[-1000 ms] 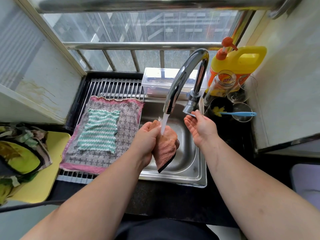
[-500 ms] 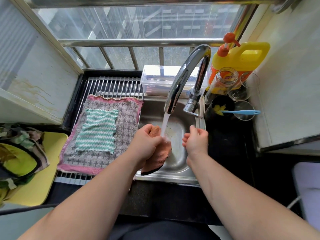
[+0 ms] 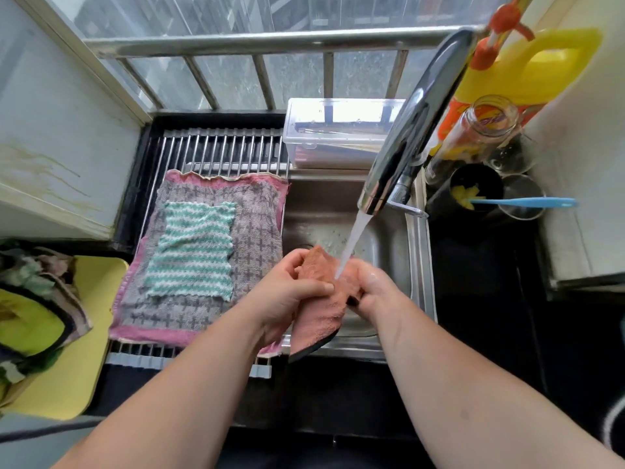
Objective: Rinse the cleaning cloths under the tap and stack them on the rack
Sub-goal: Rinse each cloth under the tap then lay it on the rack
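Pink cloth [image 3: 319, 313] gripped by both hands under running tap [image 3: 402, 154].

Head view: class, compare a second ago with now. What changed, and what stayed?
The right hand, open by the tap before, moved down and left and now grips the orange cloth, which the left hand still holds under the water. The striped cloth and grey cloth stayed on the rack.

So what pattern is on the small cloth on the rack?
The small cloth has teal and white wavy stripes. The head view, the only one, shows it clearly.
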